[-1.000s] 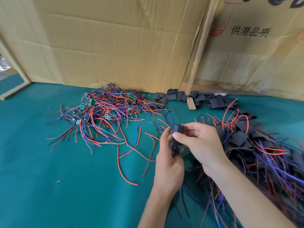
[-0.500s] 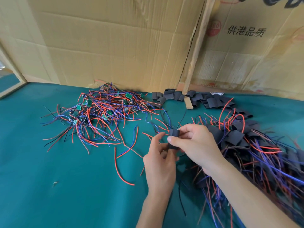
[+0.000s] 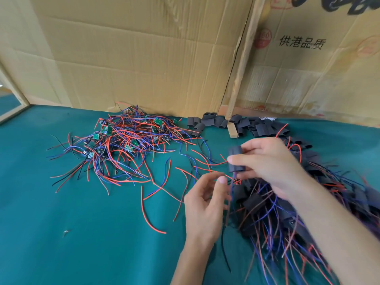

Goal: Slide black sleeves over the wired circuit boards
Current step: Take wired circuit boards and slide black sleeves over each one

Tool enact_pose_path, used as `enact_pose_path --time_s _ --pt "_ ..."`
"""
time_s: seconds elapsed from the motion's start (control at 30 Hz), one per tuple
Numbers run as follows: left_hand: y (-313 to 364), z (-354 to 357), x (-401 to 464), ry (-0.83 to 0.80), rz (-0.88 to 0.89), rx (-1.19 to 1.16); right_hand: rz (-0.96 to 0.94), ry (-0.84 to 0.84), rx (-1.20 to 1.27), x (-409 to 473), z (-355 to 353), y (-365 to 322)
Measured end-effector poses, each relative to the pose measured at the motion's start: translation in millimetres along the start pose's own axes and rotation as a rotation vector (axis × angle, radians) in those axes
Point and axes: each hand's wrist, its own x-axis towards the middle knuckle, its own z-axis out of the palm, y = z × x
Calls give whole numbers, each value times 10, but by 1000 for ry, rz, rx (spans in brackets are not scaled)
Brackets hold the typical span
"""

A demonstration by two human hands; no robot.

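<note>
Two hands are up close in front of us, over a green cloth table [image 3: 82, 233] that looks soft and flat. Our left hand [image 3: 205, 204] is nearest. Its fingers bend loosely and it holds nothing, though thin wires hang just beside its fingertips. Our right hand [image 3: 267, 163] pinches a black sleeve [image 3: 235, 159] between thumb and fingers, held up above the table. The sleeve looks like a short, smooth, dark tube, and blue and red wires hang out of its bottom end. Under the right arm lies a big heap of finished pieces [image 3: 298, 212], all black tubes and long thin wires. Farther off on the left we see a messy pile of bare boards [image 3: 127, 140], small green squares tangled in red, blue and black wires. Behind that, a row of empty sleeves [image 3: 216, 122] lies by a wooden stick [image 3: 240, 68]. Brown cardboard [image 3: 133, 58], creased and bumpy, stands at the back.
</note>
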Motion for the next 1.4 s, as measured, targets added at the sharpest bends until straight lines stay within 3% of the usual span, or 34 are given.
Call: enact_pose_path --time_s 0.1,0.23,0.33,0.47,0.63,0.9,1.0,1.4 --pt "-68 -7 34 111 -27 39 -18 -3 -367 29 -326 -213" --pt "-129 2 40 149 -59 133 69 -146 -1168 -33 -493 -462" --pt "-154 16 38 144 -30 230 -71 -111 -1498 -15 -293 -528" --pt "-178 5 46 128 9 352 -319 -219 -1275 288 205 -592" --pt "-182 3 59 101 16 409 -326 -377 -1120 946 1062 -365" --pt "-144 0 64 49 -73 354 -326 -252 -802 1446 1797 -315" --pt "-116 -25 74 57 -90 332 -269 -255 -840 1456 1878 -318" --pt "-147 -42 74 80 -58 334 -369 -31 -883 1455 1469 -89"
